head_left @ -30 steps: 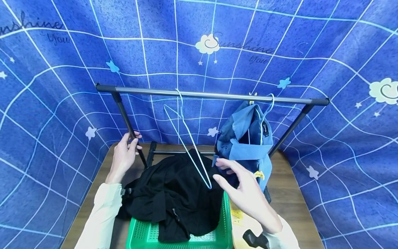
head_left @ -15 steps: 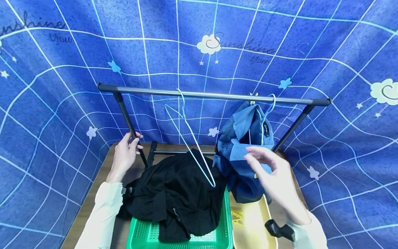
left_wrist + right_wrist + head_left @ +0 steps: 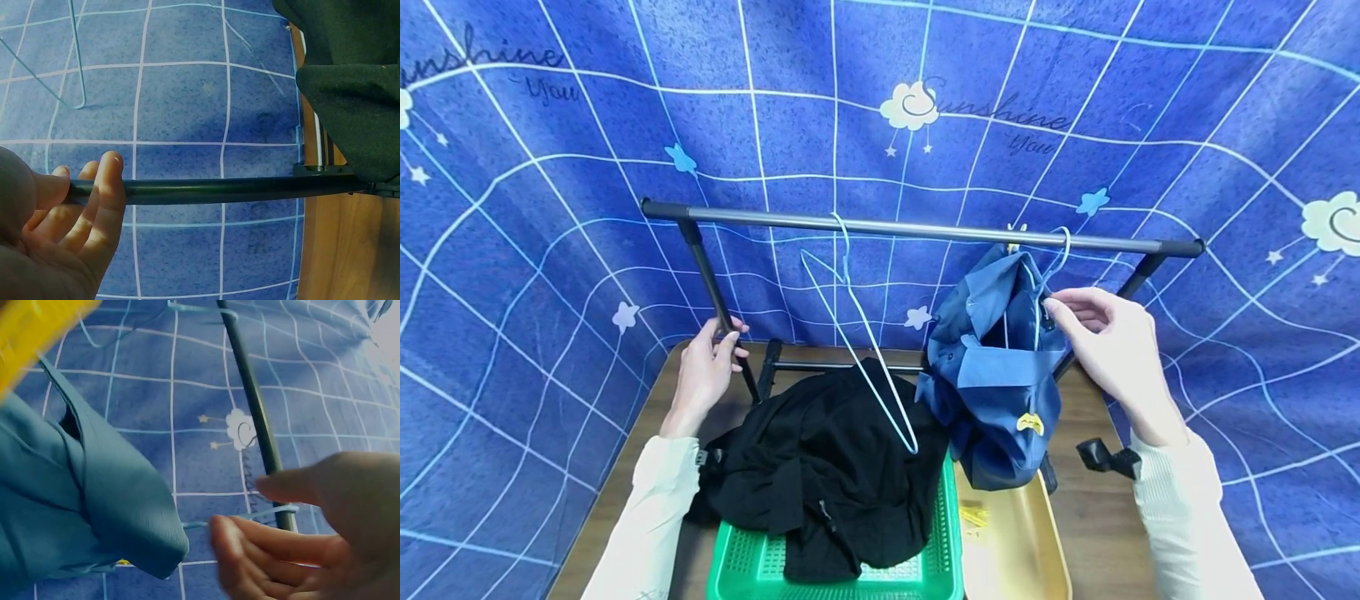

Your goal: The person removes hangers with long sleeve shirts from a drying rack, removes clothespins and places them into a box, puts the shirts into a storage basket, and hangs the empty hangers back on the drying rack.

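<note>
My left hand (image 3: 703, 375) grips the black upright post (image 3: 219, 190) of a clothes rack, thumb on one side and fingers on the other. A blue garment (image 3: 1000, 367) hangs on a light blue hanger (image 3: 1065, 254) at the right of the rail (image 3: 925, 229). My right hand (image 3: 1108, 342) is raised beside the garment's upper edge, just below that hanger's hook. In the right wrist view its thumb and fingers stand apart near the hanger's wire (image 3: 272, 511), with nothing between them. Yellow clips (image 3: 1030, 423) are attached to the garment.
A bare hanger (image 3: 847, 258) hangs at the rail's middle. Below it, a black garment (image 3: 850, 467) is heaped over a green basket (image 3: 951, 533). Right of the basket, a beige tray (image 3: 1060, 550) holds yellow clips (image 3: 975, 514). A blue patterned curtain (image 3: 760, 108) surrounds the wooden table.
My right hand has moved right and up, from in front of the blue garment to beside its top near the hanger. My left hand stays on the post.
</note>
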A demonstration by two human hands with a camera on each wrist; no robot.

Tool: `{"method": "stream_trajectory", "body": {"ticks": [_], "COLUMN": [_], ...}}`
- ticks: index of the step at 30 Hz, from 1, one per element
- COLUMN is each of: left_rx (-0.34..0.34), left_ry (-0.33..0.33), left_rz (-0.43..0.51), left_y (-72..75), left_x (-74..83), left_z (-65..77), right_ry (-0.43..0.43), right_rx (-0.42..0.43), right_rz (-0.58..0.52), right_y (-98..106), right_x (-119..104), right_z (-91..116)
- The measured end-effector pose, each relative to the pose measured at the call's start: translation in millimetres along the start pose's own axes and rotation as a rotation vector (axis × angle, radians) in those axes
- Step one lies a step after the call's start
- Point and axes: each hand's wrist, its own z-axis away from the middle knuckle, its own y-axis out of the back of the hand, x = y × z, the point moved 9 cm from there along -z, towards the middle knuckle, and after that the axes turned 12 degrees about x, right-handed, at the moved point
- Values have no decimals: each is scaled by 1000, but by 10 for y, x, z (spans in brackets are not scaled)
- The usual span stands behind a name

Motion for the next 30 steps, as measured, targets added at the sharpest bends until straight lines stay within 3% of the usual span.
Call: {"method": "stream_trajectory", "body": {"ticks": [4, 11, 22, 30], "left_rx": [3, 6, 5, -2], "left_ry": [8, 19, -11, -5], "left_rz": [8, -4, 3, -5], "left_y": [0, 4, 7, -1], "left_x": [1, -12, -3, -6], "left_z": [0, -2, -7, -9], "right_ry": [10, 16, -78, -114], "right_rx": [-105, -170, -260, -240], "right_rz": [93, 107, -83, -151], "right_y": [-155, -302, -471, -469], "right_x": [65, 137, 234, 284], "right_z": [-83, -139, -175, -192]}}
